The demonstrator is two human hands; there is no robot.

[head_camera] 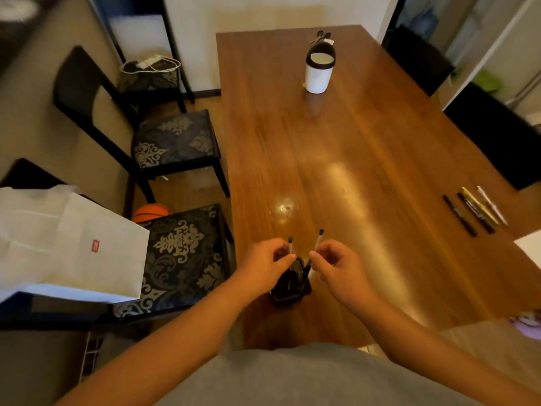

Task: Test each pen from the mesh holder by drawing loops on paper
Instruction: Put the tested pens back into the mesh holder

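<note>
Table (366, 148): a long rectangle of glossy brown wood with visible grain and bright reflections. Its near edge is hidden behind a grey shirt and its right corner is cut off by the frame.

Near chair (187, 253) and far chair (175, 142): both stand left of the table and have dark frames and damask-patterned seats. A white paper bag (58, 244) with a small red mark hides part of the near seat and is itself cut off at the left edge.

Left hand (265, 260) and right hand (336, 265): both are raised just over the holder with curled fingers. Each pinches one pen.

Cup (319, 71): a white cylinder with a dark rim, upright at the far end of the table. It partly hides the scissors (320, 36) behind it.

Holder (289, 285): black, standing near the table's near edge between the two wrists. The hands hide its top, and its mesh is hard to make out. Dark pen ends show inside, but their number cannot be told.

Row of four pens (474, 212): they lie side by side near the right edge, well apart from the holder. Two are dark, one is yellow and one is pale.

Paper (530, 244): white, and only one corner shows at the right frame edge.

Ball (150, 212): orange, mostly hidden behind the near chair.

Left pen (290, 244) and right pen (319, 238): both have slim white barrels with dark tips pointing up and away. Their lower ends are hidden in the fingers.
</note>
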